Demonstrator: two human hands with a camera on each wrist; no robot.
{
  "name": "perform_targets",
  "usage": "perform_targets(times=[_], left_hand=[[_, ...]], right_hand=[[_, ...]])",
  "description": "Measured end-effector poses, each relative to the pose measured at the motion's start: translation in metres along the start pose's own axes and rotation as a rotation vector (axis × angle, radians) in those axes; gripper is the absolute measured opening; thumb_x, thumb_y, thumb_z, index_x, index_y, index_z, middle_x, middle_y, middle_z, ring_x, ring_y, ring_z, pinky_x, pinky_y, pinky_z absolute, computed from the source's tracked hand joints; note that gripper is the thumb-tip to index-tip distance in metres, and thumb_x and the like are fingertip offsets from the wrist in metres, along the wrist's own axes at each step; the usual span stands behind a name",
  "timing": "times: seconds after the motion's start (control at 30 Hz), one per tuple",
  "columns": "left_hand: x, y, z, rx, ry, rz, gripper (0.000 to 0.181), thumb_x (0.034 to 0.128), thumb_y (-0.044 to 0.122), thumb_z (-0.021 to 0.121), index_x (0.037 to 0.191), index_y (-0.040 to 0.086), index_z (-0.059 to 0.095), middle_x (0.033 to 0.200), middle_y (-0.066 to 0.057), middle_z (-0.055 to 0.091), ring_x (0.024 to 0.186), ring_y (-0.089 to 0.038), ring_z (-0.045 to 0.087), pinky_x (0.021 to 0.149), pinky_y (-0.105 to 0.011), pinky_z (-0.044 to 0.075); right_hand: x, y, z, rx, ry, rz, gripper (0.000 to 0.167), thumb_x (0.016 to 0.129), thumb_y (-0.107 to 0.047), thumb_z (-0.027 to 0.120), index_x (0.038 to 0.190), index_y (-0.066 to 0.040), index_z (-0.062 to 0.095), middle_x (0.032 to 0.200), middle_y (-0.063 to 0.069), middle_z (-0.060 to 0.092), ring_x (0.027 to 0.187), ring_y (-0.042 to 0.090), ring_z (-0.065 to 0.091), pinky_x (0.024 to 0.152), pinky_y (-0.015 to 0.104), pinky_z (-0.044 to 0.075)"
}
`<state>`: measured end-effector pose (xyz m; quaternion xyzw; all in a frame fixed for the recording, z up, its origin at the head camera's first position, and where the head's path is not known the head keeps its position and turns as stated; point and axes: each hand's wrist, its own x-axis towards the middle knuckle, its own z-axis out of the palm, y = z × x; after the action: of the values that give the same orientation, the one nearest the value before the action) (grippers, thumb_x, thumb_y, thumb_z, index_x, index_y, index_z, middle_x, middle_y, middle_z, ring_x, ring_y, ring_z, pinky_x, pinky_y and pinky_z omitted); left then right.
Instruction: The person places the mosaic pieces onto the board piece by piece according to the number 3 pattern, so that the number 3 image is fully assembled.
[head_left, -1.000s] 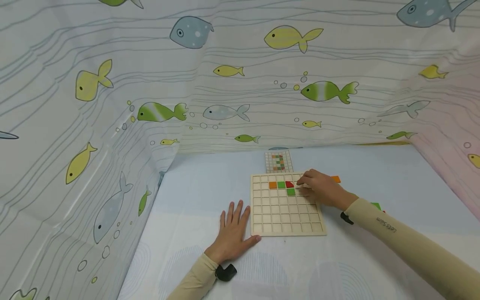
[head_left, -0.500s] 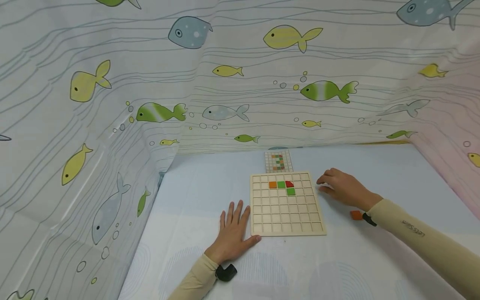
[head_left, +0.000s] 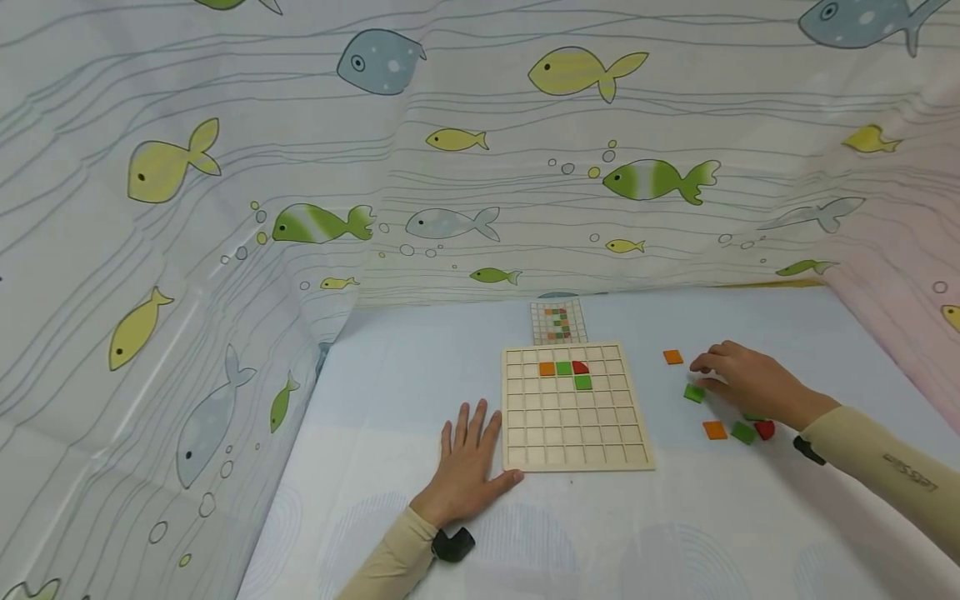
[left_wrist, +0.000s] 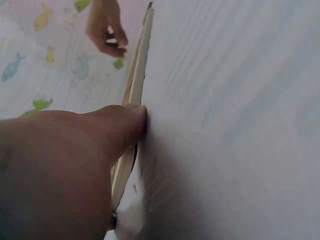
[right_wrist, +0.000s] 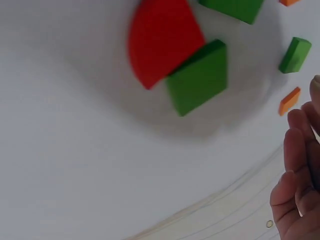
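Just right of centre in the head view, I have the wooden board (head_left: 577, 419) with four set tiles (head_left: 564, 368) in its upper cells: one orange, two green, one red. Behind it, the pattern card (head_left: 557, 325) carries more coloured squares than that, so I judge the work only partly done. At least six loose tiles (head_left: 715, 430) lie off the board, right of frame. Among them hovers the right hand (head_left: 753, 383), fingers loosely bent, thumb apart; I see nothing held. The left hand (head_left: 467, 473) lies flat, fingers spread, thumb touching the board's edge.
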<state>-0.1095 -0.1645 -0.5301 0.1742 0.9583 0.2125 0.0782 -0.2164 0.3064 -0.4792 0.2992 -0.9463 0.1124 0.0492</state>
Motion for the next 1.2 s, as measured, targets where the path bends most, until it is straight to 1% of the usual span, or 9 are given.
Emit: perform_targets(times=[0.13, 0.23, 0.3, 0.4, 0.53, 0.7, 0.8, 0.97, 1.2], left_hand=[[0.0, -0.001, 0.001, 0.001, 0.001, 0.0, 0.096, 0.101, 0.062, 0.059, 0.169, 0.005, 0.023, 0.178, -0.021, 0.005, 0.164, -0.047, -0.005, 0.126, -0.074, 0.003], [0.0, -0.001, 0.001, -0.006, 0.008, 0.003, 0.096, 0.1009, 0.061, 0.061, 0.169, 0.004, 0.023, 0.178, -0.021, 0.005, 0.164, -0.048, -0.004, 0.126, -0.075, 0.002], [-0.001, -0.002, 0.001, -0.011, 0.017, 0.01, 0.097, 0.1005, 0.06, 0.062, 0.168, 0.003, 0.023, 0.178, -0.023, 0.006, 0.164, -0.049, -0.004, 0.125, -0.076, 0.002], [-0.001, -0.003, 0.003, -0.017, 0.03, 0.019, 0.097, 0.1002, 0.059, 0.064, 0.168, 0.002, 0.024, 0.177, -0.024, 0.007, 0.163, -0.05, -0.002, 0.124, -0.076, 0.003], [0.0, -0.002, 0.004, -0.015, 0.02, 0.013, 0.097, 0.1004, 0.059, 0.063, 0.168, 0.003, 0.023, 0.178, -0.023, 0.006, 0.164, -0.049, -0.003, 0.125, -0.075, 0.003], [-0.001, 0.0, 0.001, -0.006, 0.003, -0.001, 0.096, 0.101, 0.061, 0.061, 0.169, 0.005, 0.023, 0.178, -0.021, 0.006, 0.164, -0.047, -0.004, 0.126, -0.074, 0.003], [-0.001, 0.002, 0.0, -0.007, 0.003, -0.001, 0.095, 0.1012, 0.061, 0.06, 0.169, 0.005, 0.024, 0.178, -0.021, 0.006, 0.164, -0.048, -0.004, 0.126, -0.074, 0.003], [-0.001, 0.001, 0.0, -0.004, -0.001, -0.006, 0.096, 0.101, 0.062, 0.06, 0.169, 0.005, 0.023, 0.178, -0.021, 0.005, 0.164, -0.047, -0.005, 0.126, -0.074, 0.003], [-0.001, 0.0, 0.001, -0.011, 0.002, -0.007, 0.096, 0.1008, 0.062, 0.06, 0.169, 0.006, 0.023, 0.178, -0.021, 0.006, 0.165, -0.046, -0.005, 0.126, -0.074, 0.003]], right_hand=[[-0.007, 0.002, 0.0, 0.005, -0.038, 0.039, 0.022, 0.089, -0.012, 0.085, 0.109, -0.007, 0.079, 0.099, 0.001, 0.072, 0.094, 0.023, 0.066, 0.078, 0.045, 0.062], [-0.01, 0.004, 0.002, 0.01, -0.041, 0.055, 0.026, 0.089, -0.011, 0.085, 0.114, -0.006, 0.077, 0.101, 0.002, 0.072, 0.098, 0.025, 0.067, 0.08, 0.047, 0.062], [-0.009, 0.005, 0.004, 0.01, -0.022, 0.045, 0.031, 0.089, -0.009, 0.085, 0.118, -0.004, 0.075, 0.104, 0.004, 0.072, 0.1, 0.026, 0.067, 0.082, 0.048, 0.062], [-0.006, 0.007, 0.008, -0.011, 0.016, 0.004, 0.038, 0.088, -0.008, 0.085, 0.124, -0.002, 0.072, 0.11, 0.009, 0.073, 0.102, 0.028, 0.067, 0.084, 0.049, 0.063], [0.001, 0.01, 0.014, -0.029, 0.035, -0.021, 0.043, 0.089, -0.007, 0.084, 0.13, -0.001, 0.069, 0.116, 0.013, 0.073, 0.106, 0.031, 0.067, 0.087, 0.051, 0.062], [0.008, 0.013, 0.021, 0.001, 0.028, 0.014, 0.041, 0.093, -0.008, 0.081, 0.131, -0.002, 0.068, 0.116, 0.013, 0.073, 0.108, 0.032, 0.068, 0.089, 0.053, 0.062], [0.012, 0.016, 0.026, 0.017, 0.032, 0.02, 0.039, 0.093, -0.009, 0.081, 0.13, -0.003, 0.068, 0.112, 0.01, 0.073, 0.104, 0.029, 0.067, 0.087, 0.052, 0.062], [0.021, 0.018, 0.031, 0.029, 0.053, 0.004, 0.037, 0.092, -0.007, 0.081, 0.126, -0.001, 0.069, 0.104, 0.008, 0.072, 0.097, 0.027, 0.067, 0.083, 0.049, 0.062], [0.03, 0.017, 0.032, 0.034, 0.032, 0.032, 0.033, 0.094, -0.009, 0.08, 0.124, -0.002, 0.071, 0.102, 0.008, 0.072, 0.094, 0.027, 0.067, 0.083, 0.049, 0.061]])
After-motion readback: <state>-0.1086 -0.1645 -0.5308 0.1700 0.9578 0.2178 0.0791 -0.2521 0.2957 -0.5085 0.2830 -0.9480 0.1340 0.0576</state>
